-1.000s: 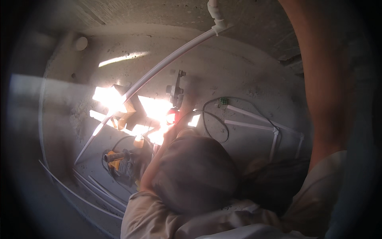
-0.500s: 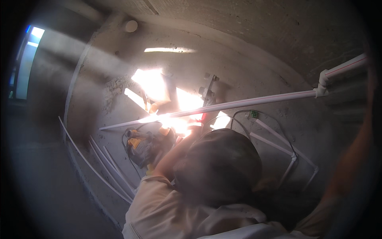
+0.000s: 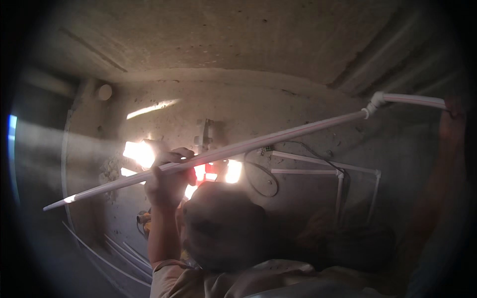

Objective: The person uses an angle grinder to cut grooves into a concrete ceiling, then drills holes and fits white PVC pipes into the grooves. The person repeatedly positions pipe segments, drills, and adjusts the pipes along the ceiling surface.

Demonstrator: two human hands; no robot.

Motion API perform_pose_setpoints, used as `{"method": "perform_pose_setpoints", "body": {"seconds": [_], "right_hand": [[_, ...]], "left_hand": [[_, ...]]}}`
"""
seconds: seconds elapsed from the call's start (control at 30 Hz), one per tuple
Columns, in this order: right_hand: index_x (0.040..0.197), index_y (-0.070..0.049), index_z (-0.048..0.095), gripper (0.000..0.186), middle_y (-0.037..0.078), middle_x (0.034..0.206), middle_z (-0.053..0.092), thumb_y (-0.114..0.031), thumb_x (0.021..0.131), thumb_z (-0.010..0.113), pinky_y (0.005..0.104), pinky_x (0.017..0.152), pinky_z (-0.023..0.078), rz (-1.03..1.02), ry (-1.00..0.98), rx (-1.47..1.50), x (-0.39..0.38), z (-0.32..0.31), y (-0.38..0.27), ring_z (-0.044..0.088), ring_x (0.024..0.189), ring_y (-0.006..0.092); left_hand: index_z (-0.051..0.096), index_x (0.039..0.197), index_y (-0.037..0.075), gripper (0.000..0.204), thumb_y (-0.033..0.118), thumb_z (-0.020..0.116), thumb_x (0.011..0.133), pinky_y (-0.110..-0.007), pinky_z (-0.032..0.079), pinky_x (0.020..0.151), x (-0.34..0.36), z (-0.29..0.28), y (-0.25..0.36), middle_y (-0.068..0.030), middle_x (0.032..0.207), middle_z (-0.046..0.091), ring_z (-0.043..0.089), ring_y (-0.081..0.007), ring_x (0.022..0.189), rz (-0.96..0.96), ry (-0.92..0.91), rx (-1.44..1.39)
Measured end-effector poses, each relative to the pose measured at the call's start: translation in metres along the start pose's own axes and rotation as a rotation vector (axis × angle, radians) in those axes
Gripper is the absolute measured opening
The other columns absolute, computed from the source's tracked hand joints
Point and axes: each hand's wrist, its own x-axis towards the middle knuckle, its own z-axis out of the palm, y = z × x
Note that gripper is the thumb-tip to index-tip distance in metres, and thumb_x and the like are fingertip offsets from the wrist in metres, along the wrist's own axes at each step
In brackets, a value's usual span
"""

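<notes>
A long white plastic pipe (image 3: 278, 138) with a thin red stripe slants across the view, its free end low at the left. At the right, a white elbow fitting (image 3: 375, 103) joins it to a shorter pipe piece (image 3: 415, 100). My left hand (image 3: 166, 185) is closed round the long pipe, fingers over its top side. My right hand (image 3: 453, 108), dim at the right rim, grips the outer end of the shorter piece. Behind the pipe, partly hidden, is a red object (image 3: 204, 172) in strong glare. A dark rounded shape (image 3: 223, 223) fills the space between my arms.
A grey metal piece (image 3: 203, 135) lies on the concrete floor. Jointed white pipes (image 3: 323, 172) and a dark cable (image 3: 258, 186) lie to the right. Several thin pipes (image 3: 126, 258) are at lower left, near a yellow and grey tool (image 3: 144, 218). Sunlit patches (image 3: 139, 153) glare.
My left hand has come up from the glare onto the long pipe. The pipe's free end has swung left and down in view. My right hand stays at the other end.
</notes>
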Motion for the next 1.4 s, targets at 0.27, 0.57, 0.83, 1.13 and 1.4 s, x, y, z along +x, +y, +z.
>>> {"method": "perform_pose_setpoints", "body": {"seconds": [0.27,0.57,0.83,1.13,1.4], "right_hand": [[0.086,-0.011,0.055,0.023,-0.005,0.062,0.043,-0.022,0.104,0.063,0.0257,0.049,0.033,-0.189,0.266,0.056,-0.019,0.009,0.064,0.039,0.051,0.0078],[0.086,-0.001,0.063,0.042,0.014,0.07,0.061,-0.041,0.101,0.066,0.0448,0.064,0.047,-0.132,0.041,-0.826,-0.014,0.05,0.112,0.062,0.068,0.0246],[0.11,0.009,0.063,0.036,0.031,0.094,0.071,-0.026,0.102,0.059,0.0531,0.084,0.054,0.112,-0.315,-1.34,0.005,0.072,0.101,0.071,0.098,0.0468],[0.1,0.01,0.068,0.032,0.034,0.091,0.07,-0.021,0.099,0.061,0.0566,0.082,0.055,0.001,-0.217,-1.422,0.0,0.061,0.123,0.07,0.092,0.0504],[0.098,0.014,0.063,0.021,0.04,0.092,0.068,-0.006,0.095,0.057,0.0563,0.078,0.057,-0.111,-0.181,-1.431,0.015,0.062,0.137,0.071,0.091,0.0513]], "left_hand": [[0.056,0.099,0.003,0.017,0.018,0.063,0.095,-0.03,0.046,0.058,0.247,-0.009,0.044,-0.0155,0.086,0.07,0.064,-0.0222,0.065,-0.127,0.407,0.344],[0.056,0.094,0.001,0.021,0.021,0.059,0.098,-0.031,0.046,0.049,0.32,-0.122,-0.072,-0.0151,0.07,0.065,0.063,-0.0273,0.054,-0.149,0.583,0.355],[0.06,0.108,-0.01,0.022,0.01,0.058,0.1,-0.039,0.065,0.08,0.317,-0.202,-0.146,-0.0169,0.096,0.064,0.07,-0.033,0.091,-0.291,0.379,0.108],[0.067,0.114,-0.005,0.031,0.023,0.067,0.102,-0.041,0.062,0.085,0.355,-0.211,-0.158,-0.018,0.107,0.074,0.073,-0.0317,0.099,-0.148,0.201,0.74],[0.071,0.106,-0.002,0.048,0.044,0.077,0.096,-0.039,0.06,0.073,0.35,-0.271,-0.174,-0.0197,0.09,0.077,0.078,-0.0303,0.086,0.264,0.024,1.791]]}}
